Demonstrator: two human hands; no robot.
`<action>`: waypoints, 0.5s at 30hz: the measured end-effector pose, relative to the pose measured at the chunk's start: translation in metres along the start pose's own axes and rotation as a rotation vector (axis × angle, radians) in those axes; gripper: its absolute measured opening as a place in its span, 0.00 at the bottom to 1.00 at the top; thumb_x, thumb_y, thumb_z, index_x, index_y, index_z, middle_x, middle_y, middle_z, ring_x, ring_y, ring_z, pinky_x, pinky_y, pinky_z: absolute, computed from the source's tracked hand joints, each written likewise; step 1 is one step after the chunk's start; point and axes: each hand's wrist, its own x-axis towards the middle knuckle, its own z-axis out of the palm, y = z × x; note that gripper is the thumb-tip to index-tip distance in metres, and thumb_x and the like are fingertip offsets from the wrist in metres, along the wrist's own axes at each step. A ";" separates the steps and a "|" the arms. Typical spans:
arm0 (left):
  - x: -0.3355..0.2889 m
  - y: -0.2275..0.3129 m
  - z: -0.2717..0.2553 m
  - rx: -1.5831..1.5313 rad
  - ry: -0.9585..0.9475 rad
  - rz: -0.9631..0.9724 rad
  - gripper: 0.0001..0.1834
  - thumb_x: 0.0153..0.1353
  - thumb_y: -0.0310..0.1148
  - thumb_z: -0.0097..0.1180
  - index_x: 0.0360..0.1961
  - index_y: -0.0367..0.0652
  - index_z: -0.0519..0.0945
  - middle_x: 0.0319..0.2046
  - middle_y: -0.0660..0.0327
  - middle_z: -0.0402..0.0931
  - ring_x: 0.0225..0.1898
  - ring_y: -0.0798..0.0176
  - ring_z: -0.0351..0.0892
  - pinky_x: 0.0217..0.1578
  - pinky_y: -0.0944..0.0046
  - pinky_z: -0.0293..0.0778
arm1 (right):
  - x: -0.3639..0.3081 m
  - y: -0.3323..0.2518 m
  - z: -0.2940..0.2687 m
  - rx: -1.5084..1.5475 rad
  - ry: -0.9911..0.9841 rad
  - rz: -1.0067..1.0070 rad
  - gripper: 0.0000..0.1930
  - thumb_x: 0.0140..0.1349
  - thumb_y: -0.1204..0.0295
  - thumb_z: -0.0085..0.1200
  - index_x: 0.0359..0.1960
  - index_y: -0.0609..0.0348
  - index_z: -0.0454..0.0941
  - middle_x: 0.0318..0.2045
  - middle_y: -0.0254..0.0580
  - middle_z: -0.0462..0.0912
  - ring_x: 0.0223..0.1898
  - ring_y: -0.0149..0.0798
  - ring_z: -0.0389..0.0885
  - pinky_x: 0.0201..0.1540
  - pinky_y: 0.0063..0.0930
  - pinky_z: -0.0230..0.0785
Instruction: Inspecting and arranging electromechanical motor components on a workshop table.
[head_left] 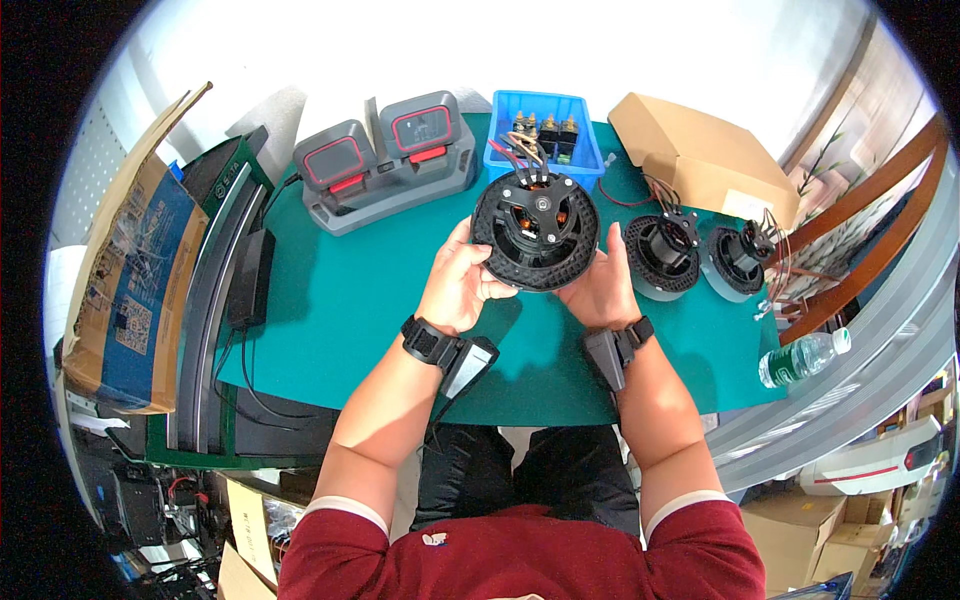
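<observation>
Between both hands, above the middle of the green mat, is a round black motor point(537, 262) with a perforated rim. Copper windings show through its openings, and several wires rise from its far side. My left hand point(455, 282) grips its left edge, with the thumb on the near face. On the lower right edge, my right hand point(605, 288) supports it with the thumb pointing up; the other fingers are partly hidden behind it. Two similar black motors, one nearer point(662, 262) and one farther right point(737, 262), rest on the mat with their wires loose.
Behind the held motor stands a blue bin point(540, 98) with small black and brass-coloured parts. A grey dual-battery charger point(390, 195) is at back left, an open cardboard box point(690, 150) at back right. A black power adapter point(252, 275) lies left; a plastic bottle point(795, 362) lies right.
</observation>
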 end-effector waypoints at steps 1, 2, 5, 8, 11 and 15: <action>0.000 0.000 0.001 -0.002 -0.007 -0.011 0.27 0.56 0.27 0.43 0.58 0.38 0.57 0.44 0.50 0.73 0.36 0.55 0.81 0.29 0.61 0.83 | 0.000 0.001 0.004 0.046 0.024 0.009 0.37 0.62 0.40 0.22 0.60 0.57 0.59 0.59 0.44 0.64 0.59 0.42 0.63 0.61 0.44 0.53; 0.000 -0.001 0.000 -0.001 -0.010 -0.014 0.27 0.56 0.27 0.43 0.58 0.38 0.57 0.44 0.50 0.73 0.36 0.55 0.81 0.29 0.61 0.83 | 0.000 0.001 0.004 0.046 0.026 0.005 0.37 0.62 0.40 0.22 0.60 0.57 0.59 0.59 0.44 0.64 0.59 0.42 0.63 0.61 0.44 0.53; 0.001 -0.002 -0.002 0.003 -0.026 -0.050 0.27 0.55 0.28 0.43 0.58 0.38 0.57 0.43 0.50 0.74 0.35 0.55 0.81 0.29 0.61 0.83 | 0.002 0.001 0.004 0.051 0.031 0.007 0.36 0.62 0.41 0.23 0.61 0.56 0.58 0.60 0.44 0.63 0.59 0.42 0.63 0.61 0.44 0.52; 0.001 -0.001 0.001 0.013 -0.030 -0.057 0.27 0.55 0.29 0.44 0.57 0.38 0.57 0.43 0.50 0.74 0.34 0.55 0.81 0.29 0.61 0.83 | 0.005 0.002 0.003 0.016 0.017 -0.045 0.35 0.63 0.41 0.24 0.60 0.56 0.59 0.59 0.44 0.64 0.59 0.42 0.63 0.62 0.43 0.52; -0.001 -0.001 0.001 0.025 -0.001 -0.040 0.27 0.54 0.28 0.44 0.57 0.38 0.58 0.43 0.50 0.74 0.34 0.55 0.81 0.29 0.61 0.83 | 0.010 0.001 -0.012 0.030 0.070 -0.061 0.35 0.64 0.42 0.24 0.59 0.58 0.61 0.59 0.44 0.65 0.58 0.42 0.64 0.61 0.42 0.52; 0.001 -0.002 0.001 0.048 0.002 -0.036 0.29 0.53 0.27 0.43 0.59 0.39 0.57 0.43 0.51 0.74 0.34 0.56 0.81 0.29 0.61 0.83 | 0.022 0.001 -0.042 -0.302 0.088 -0.312 0.35 0.65 0.44 0.22 0.59 0.62 0.61 0.60 0.45 0.62 0.61 0.41 0.58 0.64 0.38 0.46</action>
